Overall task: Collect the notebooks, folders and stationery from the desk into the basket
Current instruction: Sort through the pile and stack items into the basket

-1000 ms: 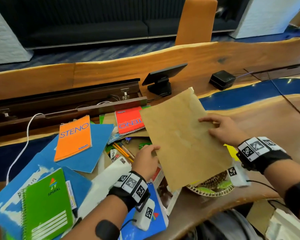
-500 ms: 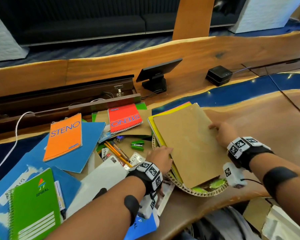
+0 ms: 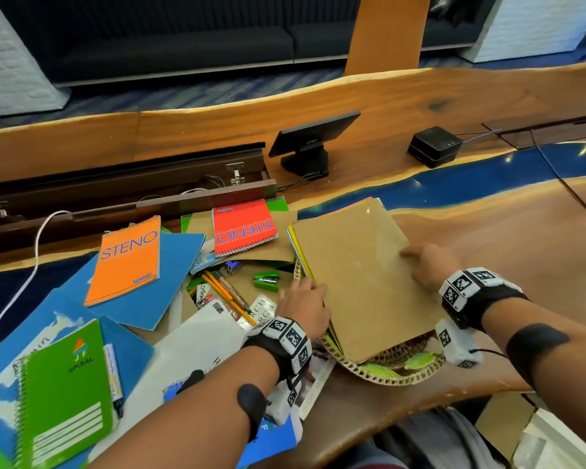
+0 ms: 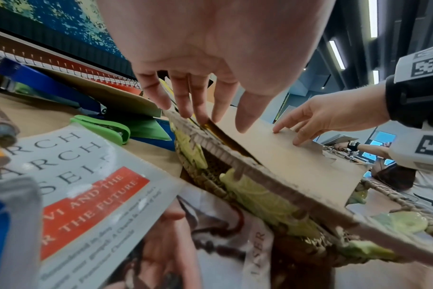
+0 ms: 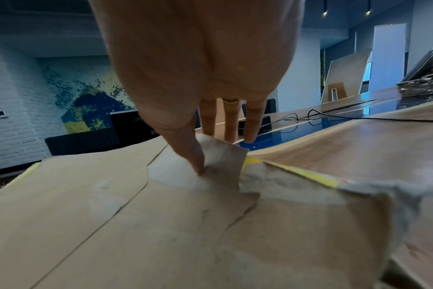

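Note:
A brown paper folder (image 3: pixel 359 275) lies slanted across the woven basket (image 3: pixel 386 379), on top of a yellow folder (image 3: pixel 296 245). My left hand (image 3: pixel 305 302) touches the folder's left edge at the basket rim (image 4: pixel 210 176), fingers (image 4: pixel 200 109) straight. My right hand (image 3: pixel 423 265) rests on its right side, thumb (image 5: pixel 193 156) pressing a torn flap, the other fingers straight. On the desk to the left lie an orange STENO pad (image 3: pixel 127 258), a red STENO pad (image 3: pixel 242 228), a green spiral notebook (image 3: pixel 63 390), blue folders (image 3: pixel 170 275), a green stapler (image 3: pixel 267 280), pencils (image 3: pixel 224 289) and a magazine (image 4: pixel 87 176).
A small monitor (image 3: pixel 310 140) and a black box (image 3: pixel 433 147) stand behind the basket. An open cable trough (image 3: pixel 122 184) runs along the back left, and a white cable (image 3: pixel 24 275) crosses the far left. Bare wood (image 3: pixel 504 238) lies to the right.
The brown folder came down from mid-air onto the basket and the yellow folder. Both hands lowered with it and now lie flatter on it.

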The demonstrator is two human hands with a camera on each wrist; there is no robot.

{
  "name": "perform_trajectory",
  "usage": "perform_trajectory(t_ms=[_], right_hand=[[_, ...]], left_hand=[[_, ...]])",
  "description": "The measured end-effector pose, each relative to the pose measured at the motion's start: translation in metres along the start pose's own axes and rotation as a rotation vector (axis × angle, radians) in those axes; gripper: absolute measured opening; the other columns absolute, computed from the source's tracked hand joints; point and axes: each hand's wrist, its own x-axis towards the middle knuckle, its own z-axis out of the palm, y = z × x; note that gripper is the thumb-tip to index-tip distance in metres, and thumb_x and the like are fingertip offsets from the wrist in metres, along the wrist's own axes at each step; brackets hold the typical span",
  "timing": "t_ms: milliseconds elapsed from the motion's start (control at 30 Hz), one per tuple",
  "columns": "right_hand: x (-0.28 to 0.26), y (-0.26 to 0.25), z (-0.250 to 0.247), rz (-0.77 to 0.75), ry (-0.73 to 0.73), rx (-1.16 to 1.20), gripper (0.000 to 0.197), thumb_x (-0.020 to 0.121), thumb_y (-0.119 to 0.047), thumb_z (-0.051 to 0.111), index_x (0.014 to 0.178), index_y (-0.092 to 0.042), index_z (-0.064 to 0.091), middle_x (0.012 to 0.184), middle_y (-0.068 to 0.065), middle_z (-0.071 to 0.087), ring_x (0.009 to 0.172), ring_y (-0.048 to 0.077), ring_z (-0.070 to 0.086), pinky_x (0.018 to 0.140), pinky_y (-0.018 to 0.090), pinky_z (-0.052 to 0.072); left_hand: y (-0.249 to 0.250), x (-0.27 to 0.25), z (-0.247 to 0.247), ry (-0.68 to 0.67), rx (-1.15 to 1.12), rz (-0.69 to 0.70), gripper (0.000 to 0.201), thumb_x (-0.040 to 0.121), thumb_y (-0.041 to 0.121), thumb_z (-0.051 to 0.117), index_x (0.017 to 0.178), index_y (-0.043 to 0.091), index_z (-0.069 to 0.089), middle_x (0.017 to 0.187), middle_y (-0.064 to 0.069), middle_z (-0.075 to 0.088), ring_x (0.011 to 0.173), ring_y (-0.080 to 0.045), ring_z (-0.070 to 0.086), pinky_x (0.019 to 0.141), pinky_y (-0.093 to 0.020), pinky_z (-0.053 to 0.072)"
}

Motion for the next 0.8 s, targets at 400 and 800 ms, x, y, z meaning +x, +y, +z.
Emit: perform_trajectory(t_ms=[400,800], right_hand=[[-0.026,-0.071,-0.010,-0.299,0.091,-0.066,0.048,0.090,-0.028,0.062,0.135,-0.036,0.052,0.158,-0.001,0.026,0.144,0.025,0.025,0.114,0.049,0.028],[-0.073,-0.182,0.011,-0.524,-0.119,0.016,0.036,0.095,-0.025,0.054,0.129,-0.032,0.060,0.135,0.000,0.058,0.104,0.015,0.061,0.088,0.022,0.043]], left_hand=[[-0.017,-0.020,-0.029,-0.156,-0.193,-0.049,0.039,0.095,0.030,0.050,0.134,0.030,0.052,0.127,-0.003,0.059,0.112,-0.024,0.057,0.097,-0.041,0.048],[-0.098,-0.058,-0.055,-0.007,-0.266,-0.226,0.032,0.094,0.024,0.047,0.124,0.031,0.060,0.115,0.003,0.066,0.104,-0.020,0.061,0.090,-0.035,0.051]])
